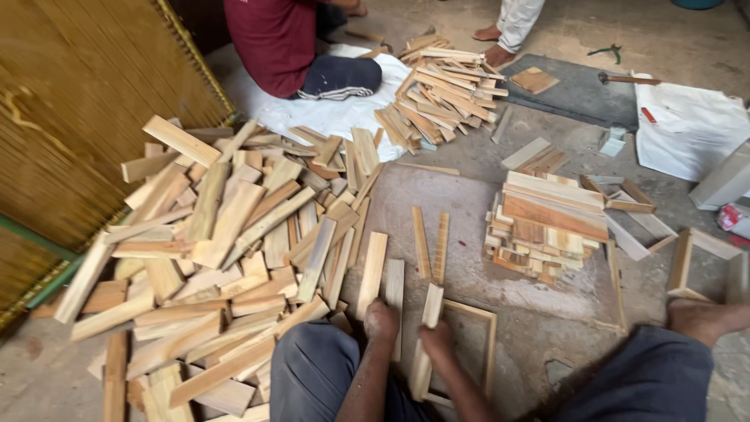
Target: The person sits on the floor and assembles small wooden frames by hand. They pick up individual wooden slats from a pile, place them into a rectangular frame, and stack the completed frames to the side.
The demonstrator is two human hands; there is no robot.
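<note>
Left hand [381,319]: fist on the concrete floor [469,195], pressing the near end of a flat pale wooden slat [395,289]; grip apparently closed around it, though the view is dim. Right hand [436,337]: clamped on a short pale wooden strip [426,336], held upright-tilted over a rectangular light wooden frame [491,336]. Left: large loose heap of pale wood offcuts [226,234]. Right: stacked block of cut boards [547,230].
</note>
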